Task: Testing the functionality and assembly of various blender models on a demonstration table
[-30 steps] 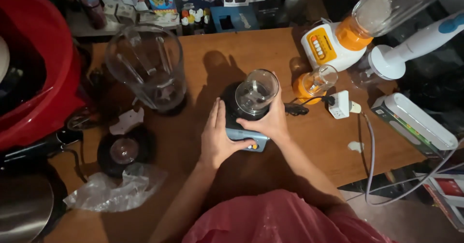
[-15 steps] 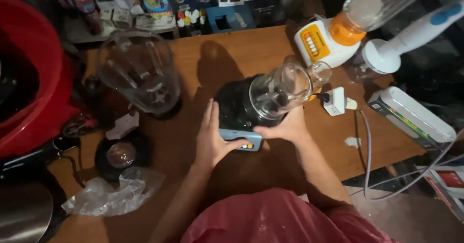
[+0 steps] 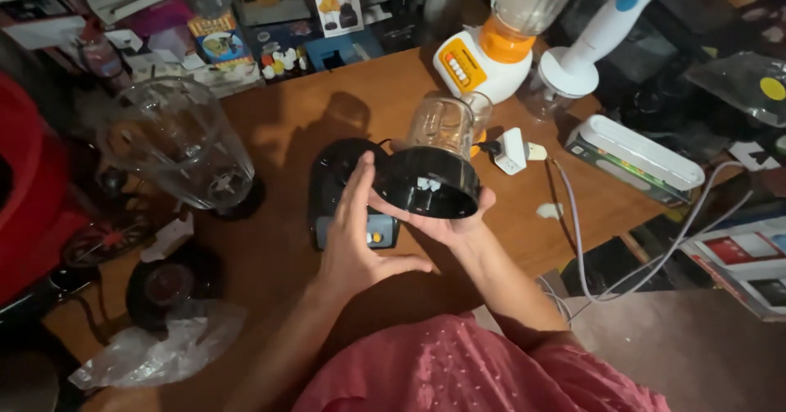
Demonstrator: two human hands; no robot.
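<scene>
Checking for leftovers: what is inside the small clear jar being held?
The small clear jar, tilted in the right hand, looks empty through its wall. Its black collar covers the bottom.

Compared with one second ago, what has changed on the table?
The small jar was lifted off the black blender base and tipped on its side, its black collar turned toward the camera, cradled in the right hand. The left hand remains by the base. The large jar and white-orange blender stayed put.
</scene>
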